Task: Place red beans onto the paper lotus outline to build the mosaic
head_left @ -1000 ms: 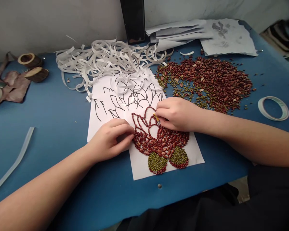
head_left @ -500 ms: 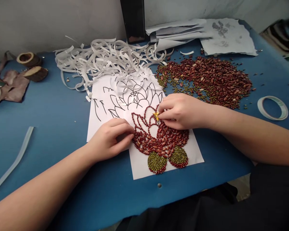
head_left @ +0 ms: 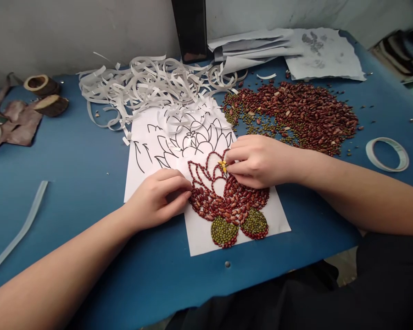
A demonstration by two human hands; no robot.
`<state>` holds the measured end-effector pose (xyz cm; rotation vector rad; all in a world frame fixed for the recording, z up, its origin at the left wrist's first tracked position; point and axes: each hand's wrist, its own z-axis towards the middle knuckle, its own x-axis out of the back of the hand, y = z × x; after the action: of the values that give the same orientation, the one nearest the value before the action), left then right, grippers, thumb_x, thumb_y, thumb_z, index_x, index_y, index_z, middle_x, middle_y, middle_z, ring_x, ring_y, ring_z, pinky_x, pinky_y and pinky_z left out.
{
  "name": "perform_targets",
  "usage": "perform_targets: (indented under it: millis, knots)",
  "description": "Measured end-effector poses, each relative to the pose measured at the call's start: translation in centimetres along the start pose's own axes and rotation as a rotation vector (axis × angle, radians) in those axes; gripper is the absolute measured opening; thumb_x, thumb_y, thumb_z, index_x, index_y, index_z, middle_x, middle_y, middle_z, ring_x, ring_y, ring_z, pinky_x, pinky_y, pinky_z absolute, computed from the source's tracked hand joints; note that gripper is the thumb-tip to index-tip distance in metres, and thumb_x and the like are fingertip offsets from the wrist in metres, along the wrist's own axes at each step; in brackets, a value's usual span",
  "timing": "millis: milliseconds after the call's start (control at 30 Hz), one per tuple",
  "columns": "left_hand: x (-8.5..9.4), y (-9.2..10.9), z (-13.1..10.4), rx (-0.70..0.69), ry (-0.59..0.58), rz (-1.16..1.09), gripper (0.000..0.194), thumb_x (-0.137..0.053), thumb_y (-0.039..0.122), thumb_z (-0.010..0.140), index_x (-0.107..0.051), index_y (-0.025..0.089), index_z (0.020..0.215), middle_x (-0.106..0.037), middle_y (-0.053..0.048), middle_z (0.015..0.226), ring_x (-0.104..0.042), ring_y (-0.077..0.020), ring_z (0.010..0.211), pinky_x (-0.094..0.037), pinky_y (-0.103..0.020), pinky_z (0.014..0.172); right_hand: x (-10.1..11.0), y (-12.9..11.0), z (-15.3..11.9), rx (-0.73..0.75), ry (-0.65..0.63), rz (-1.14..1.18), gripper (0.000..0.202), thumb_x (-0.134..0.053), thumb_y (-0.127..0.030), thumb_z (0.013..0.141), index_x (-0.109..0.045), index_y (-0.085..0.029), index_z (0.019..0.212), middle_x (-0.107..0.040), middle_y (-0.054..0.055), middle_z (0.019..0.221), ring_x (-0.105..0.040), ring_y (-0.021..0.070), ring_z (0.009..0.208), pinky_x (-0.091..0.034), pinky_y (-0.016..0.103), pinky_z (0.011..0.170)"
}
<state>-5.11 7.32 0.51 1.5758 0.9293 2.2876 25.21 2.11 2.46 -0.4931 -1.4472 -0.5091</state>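
A white sheet (head_left: 280, 215) carries a flower pattern made of dark red beans (head_left: 206, 201), with two round patches of green beans (head_left: 223, 230) at its lower end. Yellow pieces (head_left: 223, 166) form a small shape near the pattern's top. My right hand (head_left: 249, 160) is closed in a pinch just right of the yellow pieces; whatever its fingertips hold is hidden. My left hand (head_left: 165, 195) rests at the pattern's left edge, thumb and fingers curled together against the beans, and anything between the tips is too small to make out. Another sheet (head_left: 137, 137) with black line drawings lies behind.
Curled white paper strips (head_left: 151, 85) lie at the back. Loose red and green beans (head_left: 306, 112) are heaped back right, beside a tape roll (head_left: 387, 154). Folded papers (head_left: 325, 52), a black upright object (head_left: 189, 30), wooden pieces (head_left: 51, 105) and a pale strip (head_left: 20, 231) surround the work.
My right hand has shifted very slightly downward beside the yellow pieces, its fingers still pinched. My left hand stays in place.
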Motion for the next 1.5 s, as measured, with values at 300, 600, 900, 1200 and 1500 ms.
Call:
perform_targets:
  millis: [300,600,900,1200,1500]
  knots:
    - [0.0,0.0,0.0,0.006,-0.002,-0.003,0.013,-0.054,0.016,0.099,-0.067,0.019,0.097,-0.071,-0.004,0.088,-0.065,-0.0152,0.079,-0.052,-0.027,0.073,0.6,0.5,-0.1,-0.065,0.014,0.016,0.029,-0.051,-0.024,0.1,-0.07,-0.02,0.078,-0.066,0.006,0.087,-0.053,0.0178,0.078,-0.042,0.036,0.073]
    - [-0.1,-0.2,-0.1,-0.003,-0.008,0.011,0.013,-0.054,0.015,0.1,-0.067,0.018,0.098,-0.07,-0.004,0.087,-0.064,-0.0146,0.079,-0.052,-0.027,0.074,1.9,2.6,-1.2,-0.407,-0.023,0.032,0.022,-0.053,-0.02,0.092,-0.075,-0.019,0.086,-0.073,0.008,0.093,-0.061,0.0198,0.079,-0.046,0.036,0.074]
    - [-0.1,0.0,0.0,-0.011,0.0,0.008,0.013,-0.054,0.015,0.099,-0.066,0.018,0.098,-0.071,-0.004,0.089,-0.065,-0.0149,0.08,-0.053,-0.027,0.074,1.2,6.5,-3.5,-0.547,-0.042,0.035,0.024,-0.061,-0.03,0.088,-0.08,-0.022,0.1,-0.075,0.006,0.088,-0.062,0.0212,0.078,-0.049,0.038,0.079]
    - [0.1,0.0,0.0,-0.008,-0.01,0.005,0.014,-0.054,0.015,0.1,-0.067,0.018,0.098,-0.071,-0.004,0.087,-0.064,-0.015,0.079,-0.052,-0.027,0.074,0.8,5.3,-2.1,-0.552,-0.081,0.048,0.025,-0.057,-0.025,0.091,-0.079,-0.02,0.1,-0.072,0.009,0.098,-0.063,0.0229,0.089,-0.047,0.038,0.084]
    - [-0.2,-0.3,-0.2,0.018,-0.002,-0.008,0.015,-0.053,0.019,0.1,-0.068,0.02,0.098,-0.071,-0.004,0.088,-0.065,-0.0157,0.08,-0.052,-0.029,0.074,-0.2,5.8,-2.6,-0.551,-0.03,-0.051,0.029,-0.051,-0.024,0.095,-0.08,-0.022,0.093,-0.071,0.007,0.092,-0.06,0.0206,0.084,-0.047,0.037,0.079]
